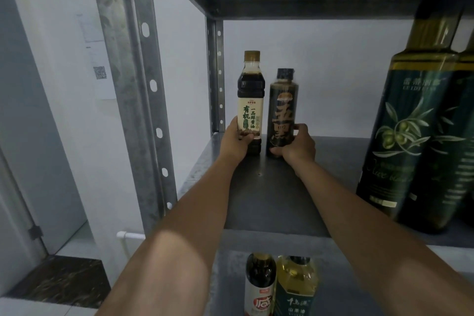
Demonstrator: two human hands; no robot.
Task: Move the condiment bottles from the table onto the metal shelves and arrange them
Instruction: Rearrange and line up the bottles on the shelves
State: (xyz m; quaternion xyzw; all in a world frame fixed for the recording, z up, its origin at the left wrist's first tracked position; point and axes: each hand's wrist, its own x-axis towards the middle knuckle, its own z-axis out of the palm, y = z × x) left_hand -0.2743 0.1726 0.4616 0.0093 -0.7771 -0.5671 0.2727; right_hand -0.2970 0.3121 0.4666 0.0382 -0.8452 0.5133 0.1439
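Both arms reach deep into the metal shelf (272,195). My left hand (236,140) grips the base of a soy sauce bottle (250,95) with a gold cap and cream label, upright at the shelf's back left corner. My right hand (297,145) grips the lower part of a black bottle (282,108) with gold characters, standing upright just right of the soy sauce bottle. Both bottles appear to rest on the shelf surface.
Two tall dark green olive oil bottles (410,120) stand at the shelf's front right. On the shelf below, a dark bottle with a red-and-white label (260,285) and a yellow oil bottle (296,287) stand side by side. Perforated shelf posts (138,90) rise at left.
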